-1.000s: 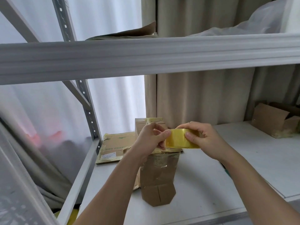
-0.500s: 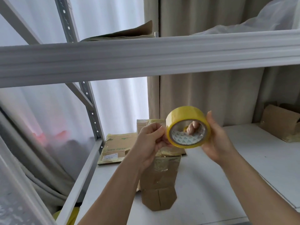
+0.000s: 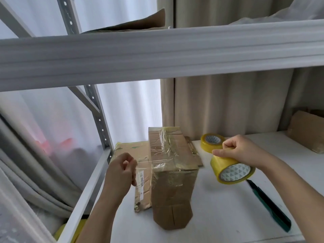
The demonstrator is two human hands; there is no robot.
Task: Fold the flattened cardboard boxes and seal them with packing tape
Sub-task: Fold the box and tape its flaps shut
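Between the hands, a clear tape strip (image 3: 154, 163) spans the upright brown cardboard box (image 3: 172, 174), held taut for sealing. Left hand (image 3: 121, 170) pinches its free end; right hand (image 3: 240, 152) grips the yellow tape roll (image 3: 232, 170).

Honestly nothing here is readable. The flattened cardboard (image 3: 142, 183) lying at about 9 o'clock of the upright box (image 3: 172, 174) carries a narrow white label strip (image 3: 141, 179) with what looks like a barcode and tiny print, but it's way too small and blurry to make out (and it sits under clear tape (image 3: 149, 163), which doesn't help). There's a small green mark (image 3: 135, 147) on the flat cardboard at 11 o'clock of the box, also unreadable. The tape roll cores only show a triangle pattern, no words.
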